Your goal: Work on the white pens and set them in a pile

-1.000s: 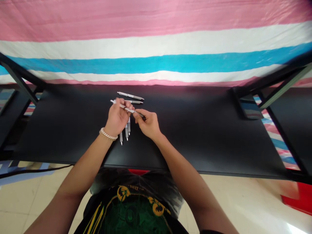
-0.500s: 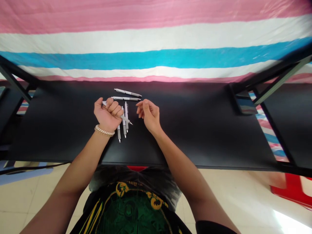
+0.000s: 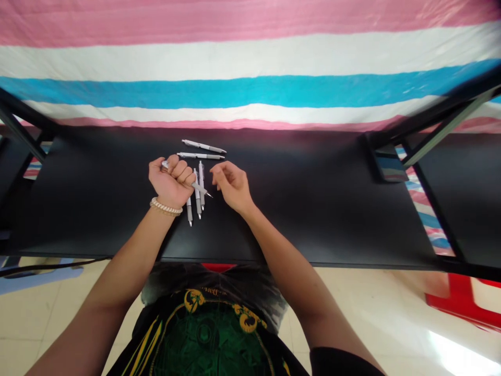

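Note:
My left hand (image 3: 172, 181), with a beaded bracelet at the wrist, is closed in a fist round a white-and-grey pen (image 3: 201, 189). The held pen's tip points right and slightly toward me, and its other end shows near the thumb. To the right of that tip, my right hand (image 3: 234, 185) is loosely curled, its fingers a little apart and nothing visible in them. Between and beneath the hands, a white pen (image 3: 201, 183), another white pen (image 3: 198, 196) and a partly hidden pen (image 3: 190, 211) lie side by side, tips toward me.
Beyond my hands, an upper pen (image 3: 203, 146) and a lower pen (image 3: 199, 155) lie crosswise on the black table (image 3: 313, 198). Black metal frames stand at both sides. A striped sheet (image 3: 250, 91) hangs behind. At lower right is a red stool (image 3: 462, 300).
My right hand has moved slightly left toward the held pen, its fingers more curled. My left hand keeps its grip on the pen. The whole view has shifted slightly.

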